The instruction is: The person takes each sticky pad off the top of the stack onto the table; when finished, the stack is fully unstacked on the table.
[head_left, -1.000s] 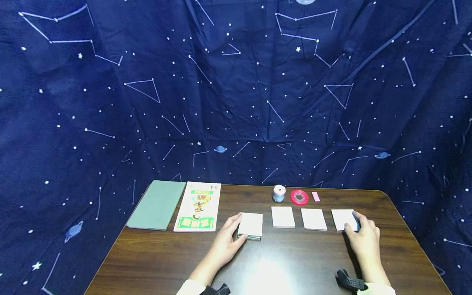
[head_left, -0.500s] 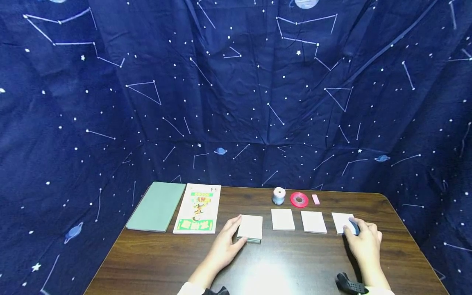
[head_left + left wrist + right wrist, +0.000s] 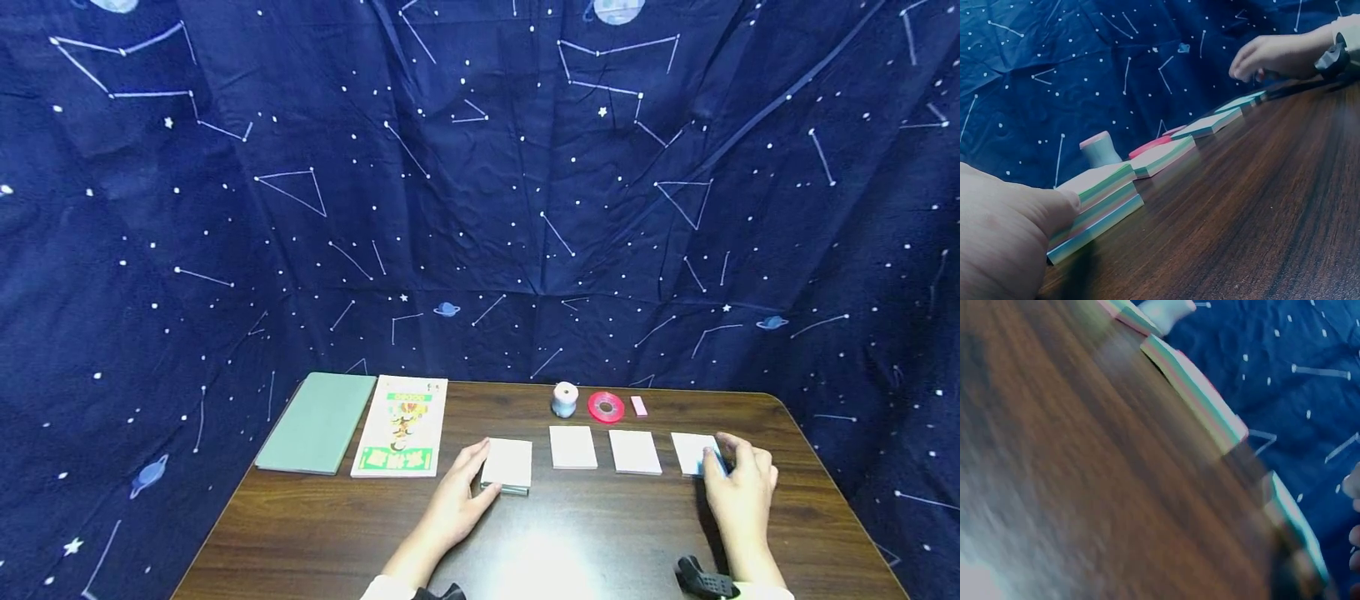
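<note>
Pad stack (image 3: 507, 461) stood near centre of bench (image 3: 337, 533); thumb and fingers of left hand (image 3: 459, 498) pinched it at its left side. Second pad (image 3: 573, 447) and third pad (image 3: 635, 452) lay in row to right, then rightmost pad (image 3: 686, 455); right hand (image 3: 742, 492) hung just above its right side, thumb and index finger parted. Beyond row, toward far edge: small spool (image 3: 564, 400), red disc (image 3: 606, 407), pink block (image 3: 639, 406). Left of stack: booklet (image 3: 400, 427), then green notebook (image 3: 317, 423).
</note>
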A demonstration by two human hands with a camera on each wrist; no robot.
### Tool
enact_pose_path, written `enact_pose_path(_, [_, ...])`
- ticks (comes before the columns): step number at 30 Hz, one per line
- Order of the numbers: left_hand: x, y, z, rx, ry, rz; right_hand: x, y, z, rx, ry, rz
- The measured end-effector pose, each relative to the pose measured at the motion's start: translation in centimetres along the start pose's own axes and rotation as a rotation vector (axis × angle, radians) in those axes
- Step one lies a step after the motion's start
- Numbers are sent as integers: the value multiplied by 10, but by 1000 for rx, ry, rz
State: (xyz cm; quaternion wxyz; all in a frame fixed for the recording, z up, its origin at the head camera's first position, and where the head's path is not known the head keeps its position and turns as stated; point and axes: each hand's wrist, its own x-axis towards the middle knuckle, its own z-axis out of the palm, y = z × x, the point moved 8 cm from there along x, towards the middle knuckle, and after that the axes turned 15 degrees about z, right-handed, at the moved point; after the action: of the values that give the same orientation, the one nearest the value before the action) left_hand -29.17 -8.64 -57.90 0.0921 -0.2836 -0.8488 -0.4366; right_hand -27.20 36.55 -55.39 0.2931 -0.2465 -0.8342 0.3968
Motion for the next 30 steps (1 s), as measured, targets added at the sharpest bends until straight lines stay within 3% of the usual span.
enact_pose_path(3, [-2, -1, 0, 17, 8, 6, -7, -15, 2, 38, -16, -13])
enact_pose_path(7, [-3, -3, 1, 31, 1, -4, -17, -43, 12, 66, -116, -20])
enact_pose_path(15, [3, -1, 0, 25, 5, -17, -42, -105, 54, 98, -458, 3])
enact_pose_path(19, [2, -3, -2, 20, 10, -35, -66, -126, 87, 167, -647, 81])
enact_pose_path(22, [2, -3, -3, 31, 17, -35, -88, -135, 109, 213, -733, 137])
enact_pose_path(25, [1, -3, -3, 39, 17, -35, -108, -142, 125, 259, -735, 137])
enact_pose_path(30, [2, -2, -2, 41, 14, -27, -134, -143, 139, 388, -597, 23])
